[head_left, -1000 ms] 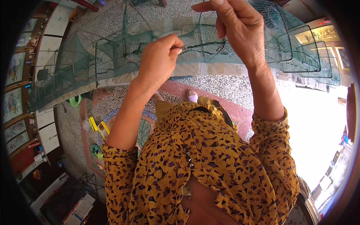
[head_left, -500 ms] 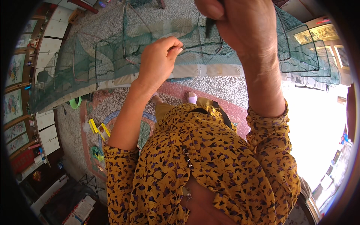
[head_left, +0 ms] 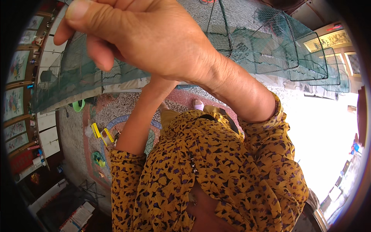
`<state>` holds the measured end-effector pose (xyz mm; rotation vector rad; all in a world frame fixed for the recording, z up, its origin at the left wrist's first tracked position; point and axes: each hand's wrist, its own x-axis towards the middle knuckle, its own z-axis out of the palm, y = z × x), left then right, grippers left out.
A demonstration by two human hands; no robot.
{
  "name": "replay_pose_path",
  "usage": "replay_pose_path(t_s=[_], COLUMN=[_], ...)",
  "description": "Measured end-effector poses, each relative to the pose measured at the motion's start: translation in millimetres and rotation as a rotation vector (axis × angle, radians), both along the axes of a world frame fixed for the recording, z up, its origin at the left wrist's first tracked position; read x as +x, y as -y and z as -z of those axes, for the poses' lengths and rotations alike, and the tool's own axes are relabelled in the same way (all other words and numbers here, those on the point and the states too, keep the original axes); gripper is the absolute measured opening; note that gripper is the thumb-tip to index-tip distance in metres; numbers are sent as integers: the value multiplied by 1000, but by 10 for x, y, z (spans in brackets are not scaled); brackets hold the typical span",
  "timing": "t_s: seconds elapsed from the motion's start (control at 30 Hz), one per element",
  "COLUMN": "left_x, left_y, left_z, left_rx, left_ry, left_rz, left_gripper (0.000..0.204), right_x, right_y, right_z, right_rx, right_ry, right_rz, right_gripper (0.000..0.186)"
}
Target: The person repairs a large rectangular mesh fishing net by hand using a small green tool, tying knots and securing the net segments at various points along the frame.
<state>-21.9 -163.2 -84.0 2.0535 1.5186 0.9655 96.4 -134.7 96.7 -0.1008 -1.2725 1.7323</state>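
A long green mesh net (head_left: 266,58) with dark rectangular frames stretches across the far side, at hand height. High on the left, my right hand (head_left: 150,40) reaches across in front of it. Its thumb and fingers are bent in a pinch; a small grey tip shows beside the thumb at the top edge, too little to name. My left forearm (head_left: 137,116) rises beneath the right wrist. The left hand itself is hidden behind the right one, so its fingers and any hold on the net cannot be seen.
A pale beige strip (head_left: 127,86) runs along the net's near edge. On the patterned floor lie yellow pieces (head_left: 101,133), a light-green ring-shaped thing (head_left: 78,105) and a green bundle (head_left: 98,159). White-doored cabinets (head_left: 50,135) line the left; bright light floods the right.
My right hand has swung from the upper right far to the upper left, crossing over my left hand and now covering it. My left forearm has stayed nearly in place.
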Motion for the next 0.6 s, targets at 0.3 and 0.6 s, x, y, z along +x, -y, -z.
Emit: replay_pose_path(t_s=[0.3,0.6], left_x=[331,240], left_y=[88,8], left_z=[-539,-513], left_rx=[-38,-87], left_ry=[-64,-107], left_rz=[-64,-56], left_gripper=[11,19], right_x=[302,916], right_y=[-232,-156], right_z=[-47,661], right_rx=[12,722], right_ry=[25,468], right_rz=[135,606], right_gripper=[40,7])
